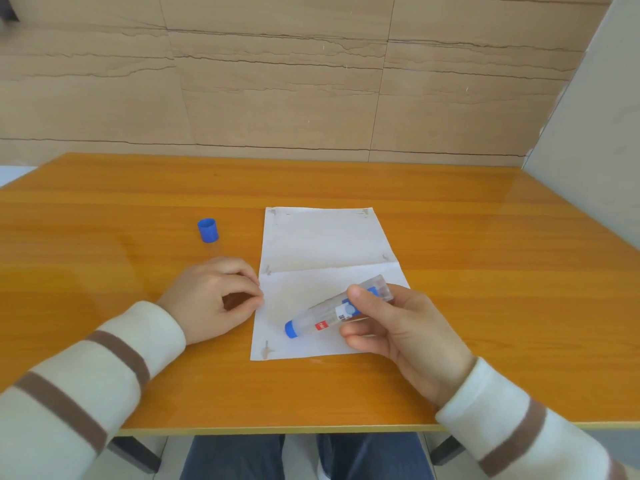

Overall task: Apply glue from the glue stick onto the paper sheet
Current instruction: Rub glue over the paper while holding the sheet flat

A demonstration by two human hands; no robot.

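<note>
A white paper sheet (pixel 322 244) with a middle crease lies flat on the orange wooden table (pixel 104 209). My right hand (pixel 398 327) grips a clear glue stick (pixel 322 315) with a blue end, held slanted over the sheet's near half; the blue end points down-left, just above or on the paper. My left hand (pixel 211 296) rests on the table with fingers curled, its fingertips touching the sheet's left edge. The blue cap (pixel 208 230) stands alone on the table, left of the sheet.
A tan tiled wall rises behind the table. A grey panel (pixel 595 150) stands along the right side. The table's near edge runs just above my knees.
</note>
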